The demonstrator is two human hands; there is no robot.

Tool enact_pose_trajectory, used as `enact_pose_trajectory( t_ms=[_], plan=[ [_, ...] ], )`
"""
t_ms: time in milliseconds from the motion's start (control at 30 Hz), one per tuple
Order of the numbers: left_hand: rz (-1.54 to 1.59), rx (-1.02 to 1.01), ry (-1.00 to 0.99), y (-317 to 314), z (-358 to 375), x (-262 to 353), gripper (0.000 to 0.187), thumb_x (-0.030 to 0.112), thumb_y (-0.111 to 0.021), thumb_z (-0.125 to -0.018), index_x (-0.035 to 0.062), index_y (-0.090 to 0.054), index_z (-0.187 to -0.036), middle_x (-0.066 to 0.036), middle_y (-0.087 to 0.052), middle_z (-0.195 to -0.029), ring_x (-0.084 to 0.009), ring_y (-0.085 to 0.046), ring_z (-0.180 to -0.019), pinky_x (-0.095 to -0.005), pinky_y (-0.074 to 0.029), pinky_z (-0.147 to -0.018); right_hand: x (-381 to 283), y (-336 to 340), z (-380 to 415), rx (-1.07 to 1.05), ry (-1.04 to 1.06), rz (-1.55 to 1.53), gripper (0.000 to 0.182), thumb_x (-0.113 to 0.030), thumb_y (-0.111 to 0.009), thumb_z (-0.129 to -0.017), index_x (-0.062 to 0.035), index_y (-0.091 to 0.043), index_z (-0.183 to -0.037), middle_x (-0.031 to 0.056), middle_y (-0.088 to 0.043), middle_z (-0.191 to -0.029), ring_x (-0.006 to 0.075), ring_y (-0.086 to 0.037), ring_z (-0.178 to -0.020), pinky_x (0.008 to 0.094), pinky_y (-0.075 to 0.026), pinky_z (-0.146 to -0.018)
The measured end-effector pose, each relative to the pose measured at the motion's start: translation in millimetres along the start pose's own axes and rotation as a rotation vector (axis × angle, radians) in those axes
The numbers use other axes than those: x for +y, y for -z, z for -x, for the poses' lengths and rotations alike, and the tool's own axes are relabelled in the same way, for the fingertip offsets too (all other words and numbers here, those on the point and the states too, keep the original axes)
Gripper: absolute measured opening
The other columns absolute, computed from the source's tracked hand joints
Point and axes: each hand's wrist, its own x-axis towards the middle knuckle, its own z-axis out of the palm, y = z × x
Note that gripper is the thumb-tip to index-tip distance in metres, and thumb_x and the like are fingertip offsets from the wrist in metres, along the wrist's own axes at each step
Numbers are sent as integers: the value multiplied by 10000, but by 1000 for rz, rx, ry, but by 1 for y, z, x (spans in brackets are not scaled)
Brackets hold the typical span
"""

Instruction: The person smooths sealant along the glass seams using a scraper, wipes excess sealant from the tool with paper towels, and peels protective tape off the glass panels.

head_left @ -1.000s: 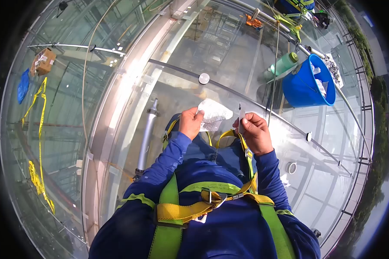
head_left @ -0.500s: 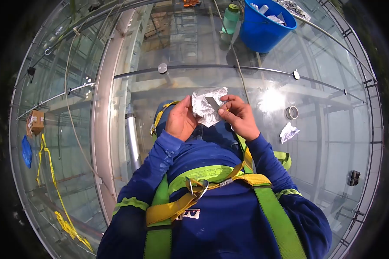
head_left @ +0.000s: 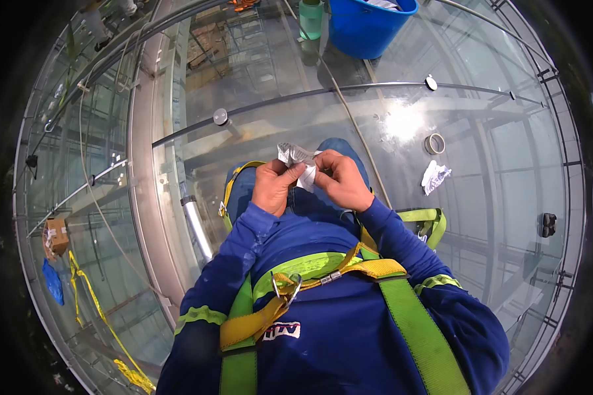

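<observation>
A crumpled piece of printed paper (head_left: 292, 154) is between my two hands, above my lap. My left hand (head_left: 272, 189) pinches it, thumb on top and fingers curled underneath. My right hand (head_left: 344, 182) is closed at the paper's right side, fingertips meeting the folds. The flat grey blade-like piece held by my right hand half a second ago is now mostly hidden by fingers and paper; only a thin grey edge seems to show. Beneath the hands are my legs in blue trousers, with a green and yellow harness strap (head_left: 402, 309) over my chest.
On the glass surface to the right lie a tape roll (head_left: 434, 143), another crumpled paper (head_left: 435, 178) and a small black object (head_left: 548, 225). Ahead stand a blue bucket (head_left: 369, 33) and a green bottle (head_left: 311, 21). A silver tube (head_left: 196, 227), rope and cardboard box (head_left: 56, 238) are left.
My hands have come closer together, and the paper is now folded around or against the grey piece, which was plainly visible before. The camera view has shifted slightly.
</observation>
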Motion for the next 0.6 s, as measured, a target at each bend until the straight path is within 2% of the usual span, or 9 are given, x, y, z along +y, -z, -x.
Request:
enact_pose_trajectory(
  t_ms=[133,233,267,367,467,567,600],
  plan=[
    [-72,62,-42,-11,-9,0,142,39,-694,-872,-41,-679,-989,-97,-712,-893,-146,-669,-772,-273,-536,-722,9,2,-5,-1,-34,51,191,-157,-683,-803,24,-671,-862,171,-639,-846,275,-612,-689,365,-478,-624],
    [-40,35,3,-15,-19,2,147,41,-670,-890,-52,-666,-1003,-120,-712,-898,-170,-684,-760,-282,-552,-713,3,9,-12,-24,-123,87,200,-166,-688,-792,23,-674,-857,185,-635,-825,277,-621,-688,376,-478,-621],
    [-36,25,10,-11,-23,-2,154,45,-654,-903,-62,-654,-1014,-137,-711,-904,-187,-694,-759,-288,-561,-710,4,9,-15,-2,-109,101,198,-171,-693,-781,17,-677,-841,172,-632,-744,268,-611,-632,376,-467,-590],
    [-16,32,59,-6,-31,-5,163,57,-650,-911,-66,-653,-1018,-129,-710,-908,-179,-687,-765,-289,-556,-713,11,13,-21,-56,-174,65,192,-168,-691,-782,19,-676,-824,159,-616,-654,249,-580,-564,370,-450,-558],
    [13,69,115,0,-39,-8,175,70,-650,-916,-68,-653,-1024,-119,-707,-909,-167,-678,-769,-287,-547,-708,19,18,-26,-70,-234,16,205,-171,-689,-800,33,-664,-794,114,-581,-571,183,-535,-522,348,-426,-530],
    [-8,67,137,-3,-47,-8,175,77,-651,-919,-63,-658,-1024,-107,-704,-905,-154,-668,-768,-283,-537,-699,17,27,-30,-136,-332,-82,213,-169,-672,-874,42,-666,-845,4,-577,-632,55,-496,-552,253,-382,-488],
    [-22,65,143,-4,-50,-7,177,77,-656,-915,-64,-659,-1021,-102,-702,-898,-146,-663,-758,-277,-532,-687,9,30,-31,-107,-383,-94,243,-180,-688,-830,54,-655,-772,40,-556,-580,94,-500,-567,314,-411,-518]
  ],
)
